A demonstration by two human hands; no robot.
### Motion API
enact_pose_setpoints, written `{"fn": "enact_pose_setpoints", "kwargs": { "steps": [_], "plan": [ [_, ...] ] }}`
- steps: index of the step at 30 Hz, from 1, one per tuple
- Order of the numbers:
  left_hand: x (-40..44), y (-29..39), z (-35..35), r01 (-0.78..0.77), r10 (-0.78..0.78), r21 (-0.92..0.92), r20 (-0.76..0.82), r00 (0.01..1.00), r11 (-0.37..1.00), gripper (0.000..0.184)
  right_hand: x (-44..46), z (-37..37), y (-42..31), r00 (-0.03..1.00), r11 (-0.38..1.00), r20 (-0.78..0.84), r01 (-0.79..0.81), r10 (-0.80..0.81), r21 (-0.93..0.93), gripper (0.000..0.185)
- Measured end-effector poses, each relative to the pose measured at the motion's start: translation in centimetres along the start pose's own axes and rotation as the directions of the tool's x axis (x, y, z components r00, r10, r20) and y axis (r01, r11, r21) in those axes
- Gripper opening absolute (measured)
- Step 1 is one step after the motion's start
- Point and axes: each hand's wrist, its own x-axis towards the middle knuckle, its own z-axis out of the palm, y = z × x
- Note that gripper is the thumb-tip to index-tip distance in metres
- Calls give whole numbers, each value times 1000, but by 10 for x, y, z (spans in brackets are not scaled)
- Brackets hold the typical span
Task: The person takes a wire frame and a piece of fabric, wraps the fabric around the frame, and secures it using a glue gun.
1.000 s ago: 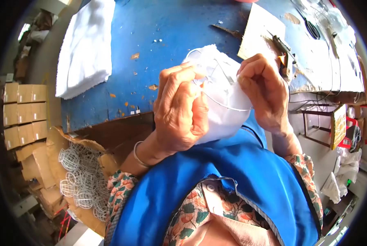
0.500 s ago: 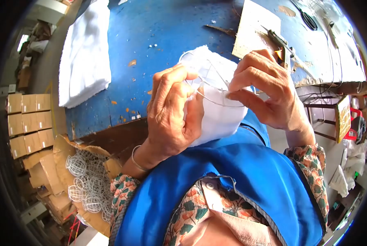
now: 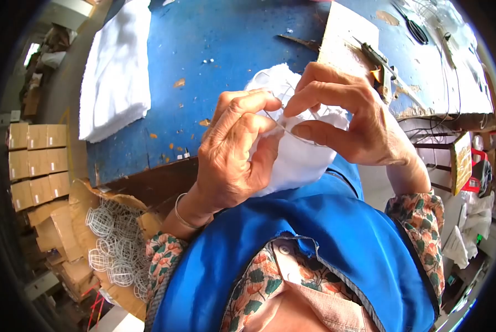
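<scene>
In front of my body I hold a white wire frame (image 3: 285,131) with a round rim, wrapped in white cloth (image 3: 289,166). My left hand (image 3: 231,144) is closed, pinching the rim at its left side between thumb and fingers. From the other side, my right hand (image 3: 353,116) grips the rim, its fingertips close to those of the left hand. Thumb and forefinger press around the wire and cloth edge, whose exact contact is partly hidden. The covered frame rests between the blue table's edge and my lap.
A stack of white cloth (image 3: 117,72) lies on the worn blue table (image 3: 203,33). Right of it are a pale board (image 3: 345,33), a cutting tool (image 3: 376,58) and black scissors (image 3: 417,30). Several wire frames (image 3: 117,243) fill a carton at lower left, beside stacked boxes (image 3: 37,160).
My right hand has moved left along the rim, and its fingertips now nearly meet those of my left hand. The left hand stays about where it was.
</scene>
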Motion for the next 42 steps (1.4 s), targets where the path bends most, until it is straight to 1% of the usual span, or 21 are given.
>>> {"fn": "enact_pose_setpoints", "kwargs": {
  "steps": [3, 6, 7, 10, 11, 14, 15, 19, 22, 23, 26, 27, 28, 30, 32, 34, 35, 38, 39, 42],
  "plan": [
    [0, -1, -2, -8, 8, -7, 17, 1000, 1000, 20, 6, -1, -3, 997, 999, 77, -27, 24, 36, 16],
    [4, 1, -9, 39, -37, -24, 77, 996, 999, 21, 10, 3, -7, 998, 998, 49, 43, -41, -47, 10],
    [8, 0, -15, 71, -61, -71, 131, 990, 995, 23, 10, 2, -10, 998, 997, 49, 36, -33, -72, 7],
    [13, -1, -24, 132, -109, -108, 194, 975, 985, 25, 7, 10, -5, 998, 999, -65, -10, 8, -30, 8],
    [13, -2, -24, 148, -124, -125, 182, 975, 981, 22, 7, 10, -5, 997, 999, -76, -18, 15, -38, 8],
    [12, -4, -21, 178, -152, -168, 160, 975, 969, 17, 2, 18, -4, 979, 994, -173, -101, 105, 28, 7],
    [12, -3, -21, 181, -154, -170, 160, 975, 969, 17, 0, 25, 2, 965, 994, -243, -88, 100, 61, 7],
    [7, -11, -21, 202, -176, -181, 150, 973, 963, 16, -2, 23, -2, 950, 969, -192, -240, 246, 54, 8],
    [7, -12, -21, 177, -155, -185, 129, 979, 967, 16, -2, 27, -7, 946, 986, -279, -160, 165, 41, 9],
    [7, -11, -22, 228, -203, -217, 129, 971, 949, 15, -4, 28, -5, 945, 982, -266, -178, 190, 70, 13],
    [6, -15, -23, 221, -197, -183, 138, 971, 958, 15, -10, 23, -11, 915, 893, -117, -340, 387, 294, 16],
    [9, -17, -24, 152, -131, -149, 140, 981, 977, 16, -11, 20, -12, 921, 893, -82, -343, 380, 291, 18],
    [8, -17, -24, 175, -146, -190, 157, 977, 966, 16, -12, 24, -12, 926, 896, -119, -306, 358, 321, 20],
    [3, -18, -23, 217, -165, -275, 200, 966, 937, 17, -13, 21, -17, 932, 895, -97, -301, 349, 328, 25],
    [6, -11, -27, 135, -103, -208, 156, 982, 969, 15, -13, 22, -13, 966, 961, -163, -159, 198, 227, 33],
    [8, -1, -28, 64, -47, -132, 130, 990, 989, 15, -13, 25, -13, 968, 994, -248, -11, 38, 108, 39],
    [8, 2, -25, -13, 16, -65, 46, 999, 998, 15, -12, 26, -9, 959, 991, -282, 65, -30, 114, 41],
    [0, -6, -16, -151, 152, 39, -46, 987, 988, 16, -10, 26, 6, 920, 969, -323, 244, -224, 24, 41],
    [0, -7, -14, -180, 185, 80, -49, 982, 980, 18, -8, 28, 11, 907, 961, -350, 270, -233, 62, 38],
    [-6, -5, -7, -98, 98, 58, -12, 995, 994, 18, -13, 22, 16, 982, 989, -144, 131, -120, 71, 35]
  ]
}}
